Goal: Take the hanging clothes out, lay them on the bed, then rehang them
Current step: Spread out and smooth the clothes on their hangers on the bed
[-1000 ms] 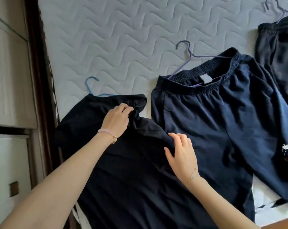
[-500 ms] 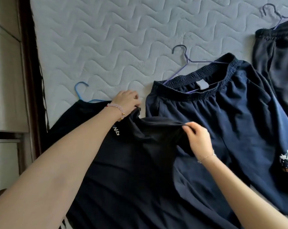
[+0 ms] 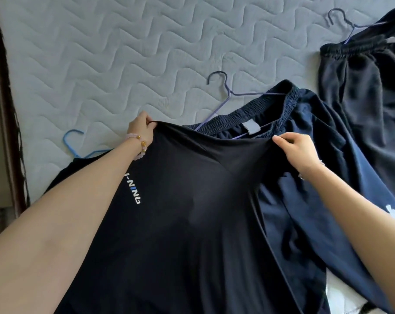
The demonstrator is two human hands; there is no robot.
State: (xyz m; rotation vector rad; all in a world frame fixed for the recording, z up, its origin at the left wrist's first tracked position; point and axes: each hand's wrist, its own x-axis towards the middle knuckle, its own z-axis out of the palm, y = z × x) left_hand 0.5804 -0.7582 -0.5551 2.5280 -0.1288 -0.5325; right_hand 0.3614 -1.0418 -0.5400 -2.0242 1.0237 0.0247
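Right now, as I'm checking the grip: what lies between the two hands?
In the head view, the black garment has its top edge pulled taut between the left hand and right hand; the navy shorts lie just beyond it.
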